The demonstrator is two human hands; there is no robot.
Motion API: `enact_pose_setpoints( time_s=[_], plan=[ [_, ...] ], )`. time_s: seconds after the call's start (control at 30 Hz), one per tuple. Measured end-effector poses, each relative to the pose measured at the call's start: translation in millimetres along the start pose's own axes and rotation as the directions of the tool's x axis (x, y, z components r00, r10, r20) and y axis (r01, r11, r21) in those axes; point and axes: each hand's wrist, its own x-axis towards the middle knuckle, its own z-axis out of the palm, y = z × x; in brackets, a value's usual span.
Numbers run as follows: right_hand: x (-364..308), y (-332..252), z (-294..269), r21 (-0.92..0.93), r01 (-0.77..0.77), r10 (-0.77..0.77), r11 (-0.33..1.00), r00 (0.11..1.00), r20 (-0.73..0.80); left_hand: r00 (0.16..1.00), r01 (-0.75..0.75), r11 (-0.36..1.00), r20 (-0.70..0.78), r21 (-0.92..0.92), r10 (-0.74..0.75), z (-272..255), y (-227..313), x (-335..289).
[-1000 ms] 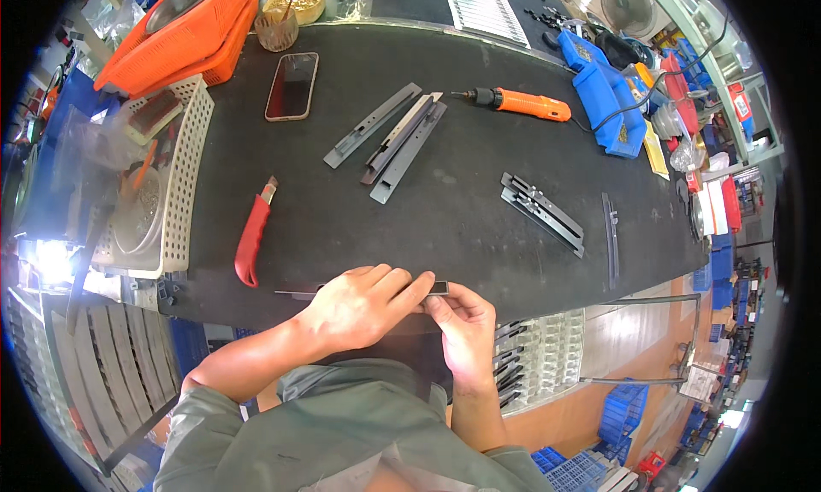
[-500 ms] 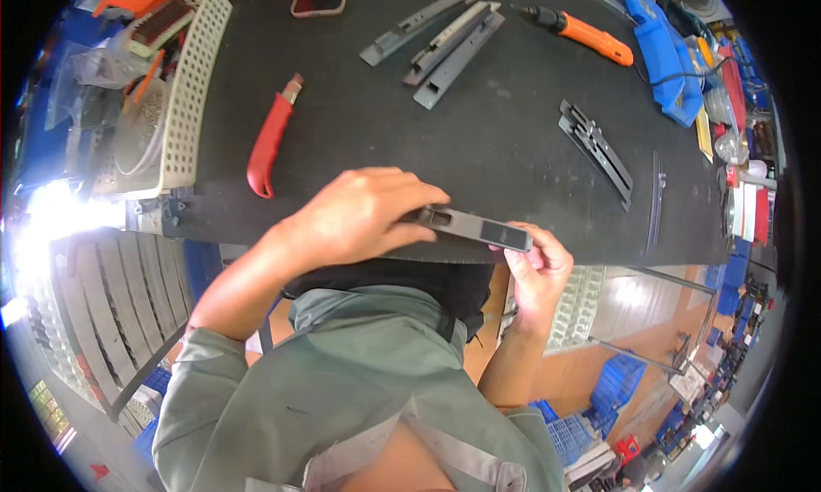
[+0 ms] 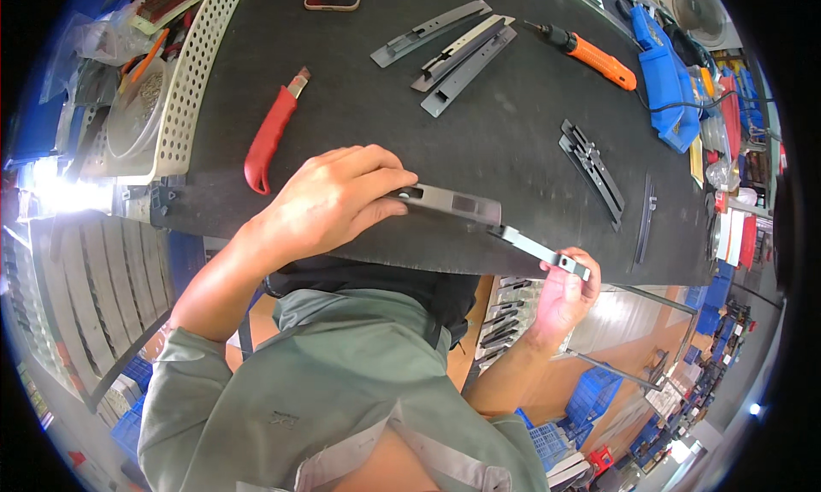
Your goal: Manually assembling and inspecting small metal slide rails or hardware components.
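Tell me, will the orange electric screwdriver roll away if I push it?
The orange electric screwdriver may roll a little, because its body looks rounded. Its black cord would probably tug and stop it going far. It might feel heavy, being a chunky power tool.

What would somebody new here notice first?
Probably the red utility knife lying on the black tabletop beyond the left hand, and the orange electric screwdriver at the upper right. By the tabletop's near edge, the left hand holds a grey metal bar and the right hand a slim silvery strip.
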Motion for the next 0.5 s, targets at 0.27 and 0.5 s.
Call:
enact_pose_setpoints(
  time_s=[0.27,0.5],
  plan=[
    [2,5,-5,0.015,0.044,-0.042,0.999,0.994,-0.102,0.944,0.324,0.944,0.092,-0.062,-0.318,4,-9,18],
    [8,8,0,0.043,0.043,-0.035,0.998,0.987,-0.157,0.745,0.662,0.607,0.296,-0.44,-0.598,-41,8,23]
  ],
)
